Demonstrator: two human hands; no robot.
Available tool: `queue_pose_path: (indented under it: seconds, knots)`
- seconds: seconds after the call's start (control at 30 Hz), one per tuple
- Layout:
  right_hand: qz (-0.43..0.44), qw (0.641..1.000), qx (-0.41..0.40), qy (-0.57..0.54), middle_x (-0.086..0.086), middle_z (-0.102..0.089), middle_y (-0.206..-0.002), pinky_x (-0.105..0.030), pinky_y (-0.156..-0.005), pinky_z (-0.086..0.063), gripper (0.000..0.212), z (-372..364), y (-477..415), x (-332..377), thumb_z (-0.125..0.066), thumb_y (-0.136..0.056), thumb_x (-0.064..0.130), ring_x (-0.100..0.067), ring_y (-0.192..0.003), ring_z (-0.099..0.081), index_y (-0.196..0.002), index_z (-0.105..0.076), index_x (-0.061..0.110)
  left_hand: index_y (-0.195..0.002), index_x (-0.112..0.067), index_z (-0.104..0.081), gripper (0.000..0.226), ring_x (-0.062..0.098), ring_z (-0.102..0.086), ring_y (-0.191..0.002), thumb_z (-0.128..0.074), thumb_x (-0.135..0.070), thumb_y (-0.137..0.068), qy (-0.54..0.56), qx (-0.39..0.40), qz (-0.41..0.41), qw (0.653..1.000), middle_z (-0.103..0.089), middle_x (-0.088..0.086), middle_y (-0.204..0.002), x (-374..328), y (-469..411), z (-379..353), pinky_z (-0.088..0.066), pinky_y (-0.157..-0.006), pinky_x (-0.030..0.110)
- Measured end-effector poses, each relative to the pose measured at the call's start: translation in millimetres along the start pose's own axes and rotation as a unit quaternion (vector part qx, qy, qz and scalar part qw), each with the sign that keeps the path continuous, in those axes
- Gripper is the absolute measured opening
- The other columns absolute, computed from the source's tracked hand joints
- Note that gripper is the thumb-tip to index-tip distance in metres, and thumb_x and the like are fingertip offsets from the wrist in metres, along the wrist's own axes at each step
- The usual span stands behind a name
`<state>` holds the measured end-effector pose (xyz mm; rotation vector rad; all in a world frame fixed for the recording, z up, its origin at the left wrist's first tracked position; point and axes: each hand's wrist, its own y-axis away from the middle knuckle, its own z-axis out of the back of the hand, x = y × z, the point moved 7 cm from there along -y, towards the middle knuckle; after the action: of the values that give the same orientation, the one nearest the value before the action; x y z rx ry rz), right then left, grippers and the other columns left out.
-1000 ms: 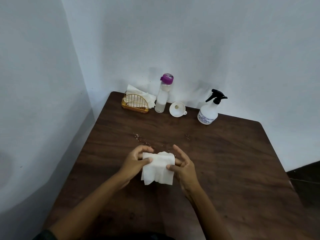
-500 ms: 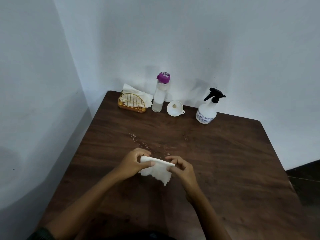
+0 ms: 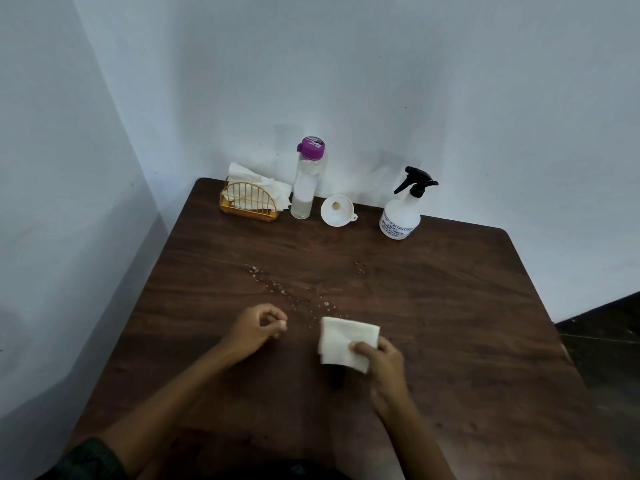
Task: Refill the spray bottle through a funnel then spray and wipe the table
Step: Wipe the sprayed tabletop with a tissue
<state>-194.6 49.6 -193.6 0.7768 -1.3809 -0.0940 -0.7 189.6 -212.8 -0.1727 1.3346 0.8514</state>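
My right hand (image 3: 382, 363) grips a folded white tissue (image 3: 343, 341) just above the dark wooden table (image 3: 450, 323), near its middle. My left hand (image 3: 258, 325) rests to the left of the tissue, fingers curled loosely with nothing in them. Droplets (image 3: 294, 296) lie scattered on the wood just beyond both hands. At the back stand a white spray bottle (image 3: 401, 216) with a black trigger head, a white funnel (image 3: 336, 210) lying on the table, and a clear water bottle (image 3: 306, 180) with a purple cap.
A gold wire napkin holder (image 3: 247, 202) with white tissues stands at the back left corner. White walls close in behind and on the left. The table's right edge drops to a dark floor (image 3: 602, 341).
Both hands were folding the tissue together. Now my left hand has let go and moved left, while my right hand holds the folded tissue alone and has shifted right.
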Motion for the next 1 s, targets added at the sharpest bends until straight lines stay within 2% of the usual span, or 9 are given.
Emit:
queue_pose_path:
  seconds: [0.07,0.17,0.23,0.33,0.47,0.63,0.7,0.8,1.0]
  knots:
    - [0.142,0.978,-0.109,0.11,-0.005,-0.06,-0.069,-0.026,-0.053,-0.045,0.015,34,-2,24,-0.064,-0.076,-0.008,-0.023,-0.067,-0.056,-0.075,-0.06,0.007,-0.091,-0.021,-0.064,0.011,0.012,-0.062,-0.087,-0.064,-0.012,-0.085,-0.063,-0.048,-0.009,0.997,-0.068,0.001,-0.096,8,-5,14,-0.047,-0.078,0.026]
    - [0.294,0.891,-0.192,0.286,0.0,-0.054,-0.071,-0.015,-0.056,-0.037,0.019,62,9,44,-0.065,-0.075,-0.002,-0.014,-0.064,-0.052,-0.071,-0.054,0.012,-0.108,-0.019,-0.064,0.023,0.014,-0.058,-0.104,-0.061,-0.012,-0.086,-0.153,-0.086,-0.037,0.984,-0.062,-0.001,-0.11,19,-8,23,-0.044,-0.089,0.025]
    - [0.302,0.848,-0.168,0.402,-0.004,-0.059,-0.089,-0.023,-0.066,-0.044,0.019,64,8,35,-0.066,-0.071,-0.005,-0.021,-0.083,-0.057,-0.08,-0.059,0.01,-0.117,-0.022,-0.06,0.03,0.015,-0.049,-0.116,-0.059,-0.018,-0.087,-0.246,-0.095,-0.053,0.963,-0.056,-0.004,-0.122,24,-8,22,-0.039,-0.098,0.031]
    - [0.199,0.793,-0.084,0.57,-0.005,-0.057,-0.125,-0.037,-0.096,-0.041,0.037,64,-2,-6,-0.066,-0.069,0.005,-0.027,-0.117,-0.052,-0.106,-0.065,0.011,-0.125,-0.025,-0.054,0.038,0.016,-0.036,-0.128,-0.057,-0.026,-0.087,-0.336,-0.127,-0.079,0.93,-0.047,-0.006,-0.134,25,-7,20,-0.032,-0.104,0.038]
    - [0.193,0.847,-0.084,0.487,-0.005,-0.048,-0.143,-0.035,-0.12,-0.015,0.045,59,3,-24,-0.059,-0.082,0.006,-0.021,-0.138,-0.036,-0.127,-0.057,0.007,-0.14,-0.02,-0.038,0.056,0.021,-0.018,-0.142,-0.054,-0.036,-0.088,-0.412,-0.159,-0.071,0.894,-0.028,0.003,-0.152,32,-11,25,-0.017,-0.114,0.045]
    - [0.201,0.786,-0.07,0.581,-0.005,-0.003,-0.16,-0.034,-0.119,-0.001,0.066,33,-20,-40,-0.034,-0.099,0.039,-0.019,-0.148,0.005,-0.15,-0.005,0.009,-0.148,-0.012,-0.009,0.075,0.025,0.001,-0.146,-0.041,-0.05,-0.091,-0.438,-0.142,-0.012,0.888,-0.005,0.007,-0.158,57,-17,33,-0.004,-0.117,0.047]
    - [0.191,0.758,-0.075,0.619,-0.006,0.004,-0.16,-0.035,-0.119,0.003,0.079,36,-22,-52,-0.015,-0.092,0.061,-0.021,-0.148,0.007,-0.149,0.002,0.01,-0.147,-0.01,-0.009,0.075,0.025,0.0,-0.146,-0.037,-0.052,-0.092,-0.457,-0.134,-0.017,0.879,-0.003,0.008,-0.158,61,-17,32,-0.004,-0.117,0.047]
    - [0.179,0.755,-0.114,0.621,-0.009,0.001,-0.159,-0.039,-0.119,0.0,0.108,52,-25,-56,0.02,-0.07,0.078,-0.024,-0.148,0.002,-0.149,0.0,0.007,-0.147,-0.008,-0.011,0.074,0.026,-0.002,-0.146,-0.036,-0.052,-0.092,-0.472,-0.135,-0.027,0.871,-0.004,0.009,-0.158,60,-16,32,-0.006,-0.117,0.047]
    - [0.119,0.768,-0.129,0.615,-0.015,0.002,-0.159,-0.045,-0.12,-0.001,0.088,41,-59,-25,-0.024,-0.09,0.064,-0.028,-0.148,0.004,-0.149,0.002,0.004,-0.146,-0.006,-0.013,0.074,0.027,-0.004,-0.145,-0.029,-0.054,-0.092,-0.485,-0.135,-0.022,0.864,-0.006,0.011,-0.157,62,-16,32,-0.01,-0.118,0.049]
